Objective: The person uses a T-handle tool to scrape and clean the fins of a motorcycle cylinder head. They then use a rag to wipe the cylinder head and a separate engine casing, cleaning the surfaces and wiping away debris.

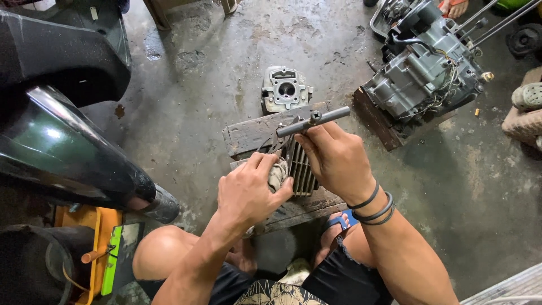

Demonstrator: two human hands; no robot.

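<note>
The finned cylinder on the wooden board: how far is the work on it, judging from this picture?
Done: the engine sits stripped on the floor, and a cylinder head lies apart behind the wooden board. In hand: the left hand presses a rag against the finned cylinder, while the right hand holds a metal T-handle tool above it. Left: cylinder and head are not yet mounted on the engine.

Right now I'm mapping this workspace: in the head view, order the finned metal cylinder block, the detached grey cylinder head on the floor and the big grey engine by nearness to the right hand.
1. Finned metal cylinder block: just below and left of the right hand, on the wooden plank.
2. Detached grey cylinder head: on the floor, above and left.
3. Big grey engine: far upper right.
</note>
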